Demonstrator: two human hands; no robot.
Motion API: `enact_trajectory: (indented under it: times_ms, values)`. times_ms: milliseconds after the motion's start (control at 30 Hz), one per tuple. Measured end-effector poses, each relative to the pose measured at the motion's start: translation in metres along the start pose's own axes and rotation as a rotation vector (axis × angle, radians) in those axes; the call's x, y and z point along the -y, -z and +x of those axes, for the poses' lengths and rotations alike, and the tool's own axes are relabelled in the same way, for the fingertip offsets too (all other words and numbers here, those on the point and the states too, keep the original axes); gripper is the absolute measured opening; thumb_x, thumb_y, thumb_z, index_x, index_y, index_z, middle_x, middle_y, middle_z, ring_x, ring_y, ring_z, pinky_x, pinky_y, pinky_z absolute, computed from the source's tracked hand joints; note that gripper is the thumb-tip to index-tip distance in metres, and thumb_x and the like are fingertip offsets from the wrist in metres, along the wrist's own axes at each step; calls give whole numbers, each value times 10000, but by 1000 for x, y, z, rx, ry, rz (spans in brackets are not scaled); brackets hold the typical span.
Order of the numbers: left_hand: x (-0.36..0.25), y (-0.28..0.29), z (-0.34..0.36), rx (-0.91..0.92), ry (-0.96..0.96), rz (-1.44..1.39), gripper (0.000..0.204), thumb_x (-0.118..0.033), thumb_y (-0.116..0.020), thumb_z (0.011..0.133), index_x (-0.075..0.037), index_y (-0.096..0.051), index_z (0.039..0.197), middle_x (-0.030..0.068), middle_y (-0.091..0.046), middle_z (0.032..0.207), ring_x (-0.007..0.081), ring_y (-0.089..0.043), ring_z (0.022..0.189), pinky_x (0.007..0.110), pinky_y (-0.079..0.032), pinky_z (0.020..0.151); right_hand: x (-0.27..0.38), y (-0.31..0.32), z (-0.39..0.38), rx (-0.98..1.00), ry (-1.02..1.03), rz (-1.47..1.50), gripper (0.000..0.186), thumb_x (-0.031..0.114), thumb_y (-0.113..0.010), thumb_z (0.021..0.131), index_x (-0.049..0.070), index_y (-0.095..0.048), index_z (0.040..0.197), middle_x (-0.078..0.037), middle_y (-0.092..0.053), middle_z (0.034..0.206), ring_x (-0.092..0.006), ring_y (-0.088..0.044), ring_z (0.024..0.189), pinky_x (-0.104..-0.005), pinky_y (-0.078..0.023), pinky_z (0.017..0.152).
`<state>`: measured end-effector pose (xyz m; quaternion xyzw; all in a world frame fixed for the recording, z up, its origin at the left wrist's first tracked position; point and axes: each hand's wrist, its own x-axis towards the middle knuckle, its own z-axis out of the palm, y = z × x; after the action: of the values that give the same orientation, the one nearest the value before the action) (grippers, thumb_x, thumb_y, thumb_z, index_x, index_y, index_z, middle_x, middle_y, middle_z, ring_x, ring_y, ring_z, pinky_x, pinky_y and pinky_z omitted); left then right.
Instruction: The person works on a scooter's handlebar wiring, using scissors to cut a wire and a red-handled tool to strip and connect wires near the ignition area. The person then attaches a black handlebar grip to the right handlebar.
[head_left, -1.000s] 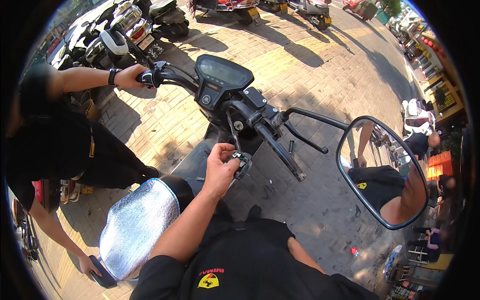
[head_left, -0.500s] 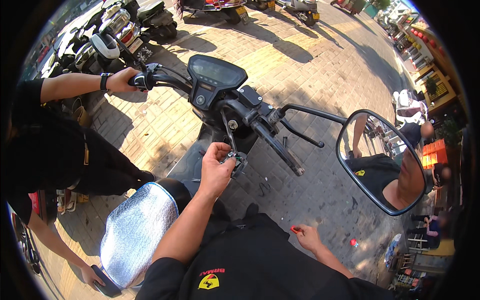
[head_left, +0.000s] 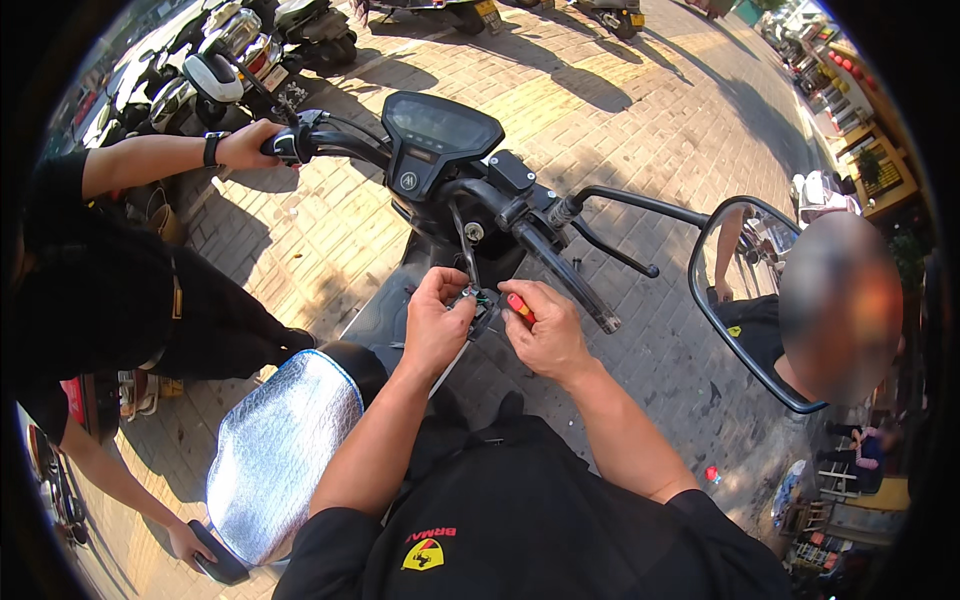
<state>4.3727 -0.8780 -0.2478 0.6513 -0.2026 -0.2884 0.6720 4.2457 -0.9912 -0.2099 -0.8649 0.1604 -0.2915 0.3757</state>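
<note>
My left hand (head_left: 436, 325) pinches a small handlebar switch housing (head_left: 484, 302) with thin wires showing inside it. The housing hangs on a cable below the bare right handlebar end (head_left: 565, 275) of an electric scooter. Close beside it, my right hand (head_left: 552, 330) is closed on a small red-handled tool (head_left: 520, 307); its tip is hidden, so I cannot tell its exact kind or whether it touches the housing. Above my hands are the scooter's dash display (head_left: 440, 130) and a key lock (head_left: 473, 231).
At the left, another person's hand (head_left: 250, 147) grips the left handlebar; their other hand (head_left: 190, 545) holds a dark phone-like object. A silver cover (head_left: 285, 455) lies over the seat. The mirror (head_left: 705, 260) and brake lever (head_left: 610, 262) jut out right. Parked scooters (head_left: 215, 80) stand behind.
My right hand has come up from the lower right with the red-handled tool to beside the switch housing. My left hand keeps its hold on the housing.
</note>
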Motion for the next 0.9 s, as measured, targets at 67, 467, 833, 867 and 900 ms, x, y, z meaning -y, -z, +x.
enact_trajectory:
  times_ms: [67, 467, 833, 867, 900]
  values:
    - [1, 2, 1, -1, -15, 13, 210, 12, -636, 831, 13, -591, 1036, 49, -654, 912, 97, -598, 823, 251, -483, 723, 0, -4, 9, 38, 33, -22, 162, 41, -715, 774, 30, -678, 932, -124, -600, 797, -314, -616, 713, -376, -499, 634]
    - [4, 9, 4, 7, -31, 100, 231, -6, -673, 804, 4, -605, 1024, 58, -677, 919, 112, -631, 851, 265, -499, 740, -8, -26, 39, 210, -279, 76, 133, 104, -684, 847, -6, -620, 808, -156, -627, 777, -277, -606, 685, -386, -472, 619]
    - [7, 11, 1, 2, -2, 10, 225, -1, -672, 809, 3, -607, 1023, 48, -670, 902, 106, -625, 835, 253, -494, 731, -14, -3, 7, 218, -439, 346, 317, 306, -494, 1034, 25, -639, 1003, -3, -572, 725, -101, -521, 649, -263, -426, 582]
    - [7, 11, 1, 3, 0, 11, 224, -2, -673, 809, 3, -608, 1023, 48, -670, 901, 106, -625, 835, 253, -494, 732, -14, -3, 5, 212, -409, 305, 303, 292, -505, 1031, 23, -639, 998, -7, -572, 725, -99, -515, 646, -263, -424, 581]
    - [7, 12, 1, 3, 3, 12, 223, -3, -673, 810, 3, -609, 1023, 47, -671, 901, 106, -625, 835, 253, -495, 734, -14, -4, 3, 207, -379, 264, 289, 279, -515, 1027, 20, -639, 992, -11, -573, 724, -97, -510, 644, -263, -422, 580]
